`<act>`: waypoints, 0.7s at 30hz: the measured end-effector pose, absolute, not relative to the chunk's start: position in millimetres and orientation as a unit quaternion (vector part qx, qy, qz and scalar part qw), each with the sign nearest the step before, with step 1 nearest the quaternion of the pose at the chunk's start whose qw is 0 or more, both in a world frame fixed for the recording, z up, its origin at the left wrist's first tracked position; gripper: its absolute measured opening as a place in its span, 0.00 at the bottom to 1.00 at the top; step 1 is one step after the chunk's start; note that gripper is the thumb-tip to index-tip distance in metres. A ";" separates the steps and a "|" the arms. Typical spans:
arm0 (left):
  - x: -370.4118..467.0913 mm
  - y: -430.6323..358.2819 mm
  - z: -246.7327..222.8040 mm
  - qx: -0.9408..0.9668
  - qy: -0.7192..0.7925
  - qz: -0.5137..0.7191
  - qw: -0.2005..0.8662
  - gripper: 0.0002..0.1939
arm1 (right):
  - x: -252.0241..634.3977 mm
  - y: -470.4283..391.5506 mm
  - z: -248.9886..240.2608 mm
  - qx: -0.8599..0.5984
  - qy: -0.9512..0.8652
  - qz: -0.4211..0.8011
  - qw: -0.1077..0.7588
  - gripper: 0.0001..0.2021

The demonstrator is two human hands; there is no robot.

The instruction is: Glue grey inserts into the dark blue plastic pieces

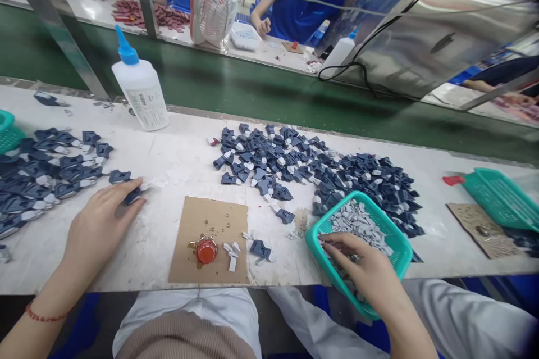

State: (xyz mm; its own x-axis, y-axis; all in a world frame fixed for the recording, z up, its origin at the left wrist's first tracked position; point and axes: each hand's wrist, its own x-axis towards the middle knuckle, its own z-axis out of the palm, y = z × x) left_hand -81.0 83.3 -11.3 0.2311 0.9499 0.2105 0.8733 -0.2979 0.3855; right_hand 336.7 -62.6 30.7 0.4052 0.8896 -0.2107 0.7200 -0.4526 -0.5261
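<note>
My left hand [99, 221] pinches a dark blue plastic part [133, 196] between thumb and fingers, low over the white table. More such parts, many with a pale end piece, lie in a pile [50, 171] beyond it. My right hand [366, 269] reaches into a green basket [314, 232] of small light grey plastic pieces [357, 221]. Its fingers are drawn together at the basket's left side; what they pinch is hidden. Between the hands, a cardboard piece [185, 230] carries a red cap [206, 250], drops of clear liquid and several grey pieces [232, 254].
A white bottle with a blue nozzle [143, 92] stands at the back left. Heaped dark blue parts [269, 151] spread behind the basket. Another green basket [501, 196] and cardboard [484, 230] are at right. Across a green divider [261, 89], people sit at another table.
</note>
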 end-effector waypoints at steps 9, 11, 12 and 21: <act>-35.4 106.1 1.4 0.837 0.459 0.274 0.119 0.13 | 346.7 -68.4 19.4 -0.830 -0.463 0.225 0.215 0.18; -11.7 115.3 7.6 0.846 0.437 0.256 0.169 0.14 | 346.8 -67.1 19.3 -0.831 -0.461 0.231 0.211 0.18; -0.1 121.0 10.0 0.844 0.437 0.244 0.193 0.16 | 347.3 -66.3 19.1 -0.831 -0.459 0.232 0.214 0.18; 60.7 165.4 0.5 0.817 0.466 0.215 0.265 0.15 | 325.6 -76.9 21.8 -0.838 -0.425 0.120 0.321 0.12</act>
State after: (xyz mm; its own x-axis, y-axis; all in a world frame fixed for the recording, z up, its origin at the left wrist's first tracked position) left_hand 60.7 165.4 0.5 0.4738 0.8745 0.1034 0.6472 -0.4254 0.6326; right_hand 325.6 -76.9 21.8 0.6096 0.7895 0.0721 0.6351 -0.4318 -0.6405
